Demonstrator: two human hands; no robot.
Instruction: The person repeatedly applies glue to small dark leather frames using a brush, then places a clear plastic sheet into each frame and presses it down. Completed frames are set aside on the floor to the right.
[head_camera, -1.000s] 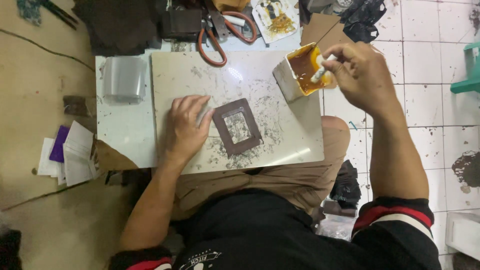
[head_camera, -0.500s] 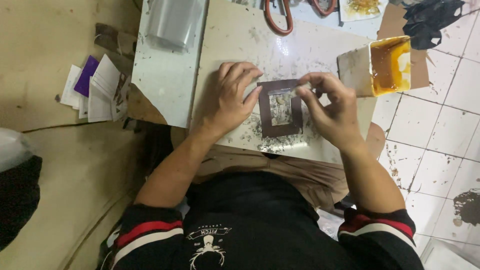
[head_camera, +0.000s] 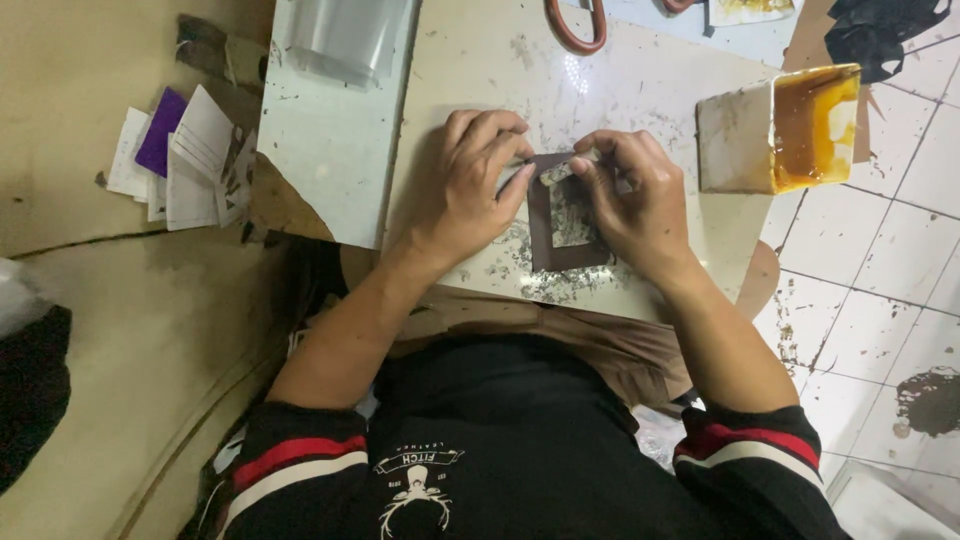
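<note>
The frame (head_camera: 556, 228) is a dark brown rectangle with an open window. It lies flat on the table (head_camera: 470, 60). Its top edge is pinched between both hands.

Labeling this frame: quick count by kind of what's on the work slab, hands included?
hands: 2, left and right, both on the frame
brown leather frame: 1
glue-stained carton: 1
scissors, orange handles, partly cut off: 1
clear plastic container: 1
Total: 6
</note>
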